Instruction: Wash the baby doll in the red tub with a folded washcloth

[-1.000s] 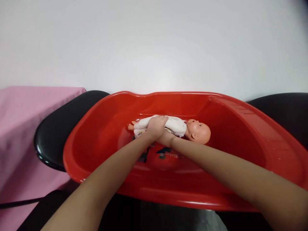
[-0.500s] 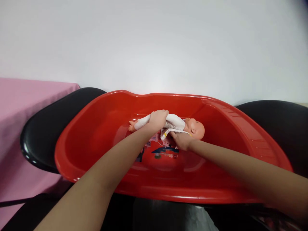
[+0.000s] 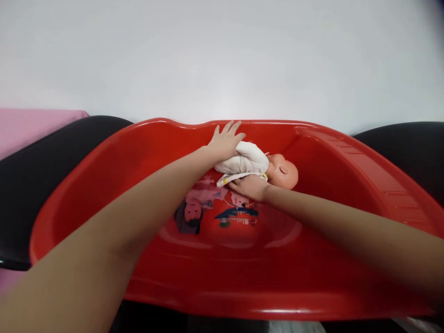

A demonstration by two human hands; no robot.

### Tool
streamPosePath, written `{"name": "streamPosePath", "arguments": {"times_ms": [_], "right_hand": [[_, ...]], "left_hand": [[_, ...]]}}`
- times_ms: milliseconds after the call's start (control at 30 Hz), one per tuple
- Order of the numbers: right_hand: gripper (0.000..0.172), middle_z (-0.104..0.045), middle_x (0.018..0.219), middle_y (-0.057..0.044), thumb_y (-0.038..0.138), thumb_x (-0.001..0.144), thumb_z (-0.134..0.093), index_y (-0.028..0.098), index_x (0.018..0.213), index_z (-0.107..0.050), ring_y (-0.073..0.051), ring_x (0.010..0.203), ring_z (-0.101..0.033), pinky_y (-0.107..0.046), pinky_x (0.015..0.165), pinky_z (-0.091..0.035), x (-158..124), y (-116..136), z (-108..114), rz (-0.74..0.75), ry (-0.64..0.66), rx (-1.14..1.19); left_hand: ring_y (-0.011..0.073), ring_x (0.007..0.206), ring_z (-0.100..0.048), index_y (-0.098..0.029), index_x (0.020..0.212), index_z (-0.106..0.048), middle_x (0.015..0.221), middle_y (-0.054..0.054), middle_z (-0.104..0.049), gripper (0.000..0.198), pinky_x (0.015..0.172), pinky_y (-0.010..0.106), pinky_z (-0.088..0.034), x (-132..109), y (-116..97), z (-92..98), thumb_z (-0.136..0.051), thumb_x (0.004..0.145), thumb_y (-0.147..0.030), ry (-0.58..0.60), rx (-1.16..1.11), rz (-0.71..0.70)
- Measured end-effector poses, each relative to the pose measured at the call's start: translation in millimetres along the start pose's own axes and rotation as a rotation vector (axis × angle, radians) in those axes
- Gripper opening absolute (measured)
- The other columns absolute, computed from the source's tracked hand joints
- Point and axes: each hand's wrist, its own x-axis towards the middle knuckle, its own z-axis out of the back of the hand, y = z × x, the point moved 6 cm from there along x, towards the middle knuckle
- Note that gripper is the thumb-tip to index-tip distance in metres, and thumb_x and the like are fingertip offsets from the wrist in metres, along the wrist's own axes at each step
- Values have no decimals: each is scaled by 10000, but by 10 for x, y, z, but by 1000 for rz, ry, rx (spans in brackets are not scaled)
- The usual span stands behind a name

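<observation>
A baby doll (image 3: 252, 157) in a white outfit lies on its side in the red baby bathtub (image 3: 333, 259), its bald head to the right and its face turned to the far wall. Fingers spread, my left hand (image 3: 227, 141) rests against the doll's lower body and hides its legs. At the doll's near side, my right hand (image 3: 250, 186) holds its back, the fingertips partly covered by the outfit's yellow-marked edge. Beneath them, a printed picture (image 3: 239, 213) decorates the tub's floor.
Black rounded surfaces flank the tub, one at the left (image 3: 69, 148) and one at the right (image 3: 409, 148). A pink cloth-covered table (image 3: 31, 127) stands at the far left. The white wall (image 3: 222, 60) rises directly behind the tub.
The doll has rolled away from me, its face turning toward the wall. My left hand has gone from wrapped round its legs to spread fingers. The view has come closer to the tub.
</observation>
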Motion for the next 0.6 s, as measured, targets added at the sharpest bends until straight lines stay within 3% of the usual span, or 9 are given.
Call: {"name": "streamPosePath", "arguments": {"times_ms": [67,133,200,300,433,600], "right_hand": [[518,-690,1322,-171,56,966,-375,170,1435,-562,-294,1147,-679,-483,941,-549,-14,34,18,106,15,-173],[498,-673,1354,-164,45,958,-378,157,1384,-612,-281,1207,-649,-481,984,-537,10,90,11,238,20,-404],[502,-633,1432,-142,57,932,-420,183,1362,-647,-293,1346,-565,-538,1098,-464,47,107,-33,313,25,-588],[586,-558,1536,-96,88,899,-463,245,1447,-597,-319,1494,-412,-639,1192,-310,33,44,-108,308,39,-735],[523,-493,1592,-117,117,961,-446,194,1456,-596,-279,1498,-418,-510,1231,-337,-202,-109,-116,280,-4,-728],[452,-616,1462,-170,73,967,-436,102,1357,-662,-280,1452,-482,-497,1233,-353,-507,-154,-45,312,-42,-548]], "left_hand": [[416,1596,-79,-225,1519,-504,1750,143,-118,735,1247,676,-136,68,77,-32,-705,882,-531,116,9,38],[473,1581,-72,-220,1491,-546,1748,143,-126,836,1237,706,-90,125,128,-32,-739,805,-659,182,40,75],[509,1571,-47,-225,1475,-572,1753,130,-104,879,1226,727,-53,170,152,-11,-749,763,-708,199,70,97],[535,1561,-24,-240,1492,-565,1761,112,-53,931,1213,748,-42,209,182,0,-771,723,-722,227,73,118],[543,1558,-34,-225,1482,-582,1762,112,-15,913,1210,755,-66,220,237,-3,-773,728,-704,240,43,146],[548,1556,13,-240,1427,-638,1766,74,-11,810,1200,771,-36,219,251,-51,-764,754,-672,186,-41,152]]}}
